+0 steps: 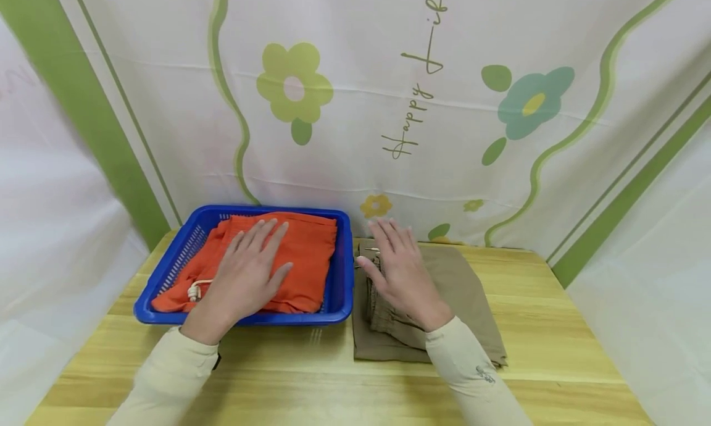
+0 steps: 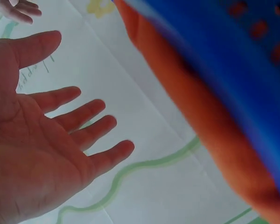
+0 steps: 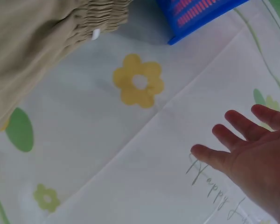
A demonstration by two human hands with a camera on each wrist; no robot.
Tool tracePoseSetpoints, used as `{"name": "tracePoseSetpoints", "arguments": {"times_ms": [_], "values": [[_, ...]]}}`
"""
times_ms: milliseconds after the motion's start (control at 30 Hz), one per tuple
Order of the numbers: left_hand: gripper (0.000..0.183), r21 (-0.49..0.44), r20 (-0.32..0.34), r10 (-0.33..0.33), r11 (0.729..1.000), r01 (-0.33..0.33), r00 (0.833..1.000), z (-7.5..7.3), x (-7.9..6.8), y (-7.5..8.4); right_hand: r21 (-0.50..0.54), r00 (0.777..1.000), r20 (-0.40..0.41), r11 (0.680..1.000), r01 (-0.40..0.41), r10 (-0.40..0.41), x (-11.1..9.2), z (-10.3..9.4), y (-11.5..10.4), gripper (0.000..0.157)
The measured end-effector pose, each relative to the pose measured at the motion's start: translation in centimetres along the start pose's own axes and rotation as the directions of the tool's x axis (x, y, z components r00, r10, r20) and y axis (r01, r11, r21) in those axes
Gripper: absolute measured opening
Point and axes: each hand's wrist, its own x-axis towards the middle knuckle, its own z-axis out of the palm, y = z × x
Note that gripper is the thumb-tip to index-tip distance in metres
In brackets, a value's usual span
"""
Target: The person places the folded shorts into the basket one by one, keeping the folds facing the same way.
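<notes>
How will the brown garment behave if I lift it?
The brown garment will probably sag, being folded soft cloth. Its layers may slide apart, as they simply lie stacked. The gathered waistband should stretch if pulled.

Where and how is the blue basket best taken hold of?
Probably by the rim of the blue basket, at its left and right ends: left hand from the left, right hand from the right. The rim stands raised above the table, and the orange garment inside leaves it uncovered there.
</notes>
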Motion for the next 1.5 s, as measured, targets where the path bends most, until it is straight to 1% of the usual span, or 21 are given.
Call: {"name": "tracePoseSetpoints", "arguments": {"times_ms": [167,267,467,633,833,900,1100,1267,1500], "values": [[0.068,-0.009,-0.023,-0.01,1.0,0.009,1.0,0.6,0.1,1.0,-0.033,0.999,-0.028,0.999,-0.026,0.025,-0.9,-0.3,1.1,0.066],[0.067,-0.013,-0.043,-0.003,1.0,0.002,0.999,1.0,0.2,1.6,-0.041,0.998,-0.036,0.998,-0.049,0.047,-1.4,-0.6,1.6,0.066],[0.067,-0.001,-0.07,0.026,1.0,-0.026,0.997,1.9,0.4,2.9,-0.066,0.996,-0.035,0.994,-0.086,0.084,-2.5,-1.4,2.6,0.068],[0.068,0.008,-0.093,0.033,0.999,-0.033,0.995,2.5,0.6,3.8,-0.073,0.993,-0.036,0.991,-0.111,0.109,-3.7,-2.0,3.6,0.07],[0.069,0.021,-0.114,0.032,0.999,-0.03,0.993,3.1,0.9,5.0,-0.144,0.99,-0.01,0.979,-0.144,0.144,-5.2,-2.6,4.8,0.073],[0.07,0.025,-0.111,0.033,0.999,-0.031,0.993,3.4,1.0,5.4,-0.151,0.989,-0.011,0.977,-0.149,0.149,-5.8,-2.7,5.2,0.072],[0.071,0.033,-0.089,0.049,0.998,-0.046,0.995,4.2,1.3,6.7,-0.102,0.986,-0.05,0.981,-0.162,0.158,-7.1,-2.5,6.2,0.071],[0.072,0.047,-0.064,0.07,0.997,-0.067,0.995,4.9,1.4,8.0,-0.102,0.984,-0.056,0.98,-0.172,0.167,-8.1,-2.5,7.0,0.071],[0.071,0.035,-0.068,0.094,0.995,-0.092,0.993,6.0,1.4,9.3,-0.11,0.982,-0.058,0.977,-0.184,0.179,-9.1,-2.7,8.0,0.072]]}}
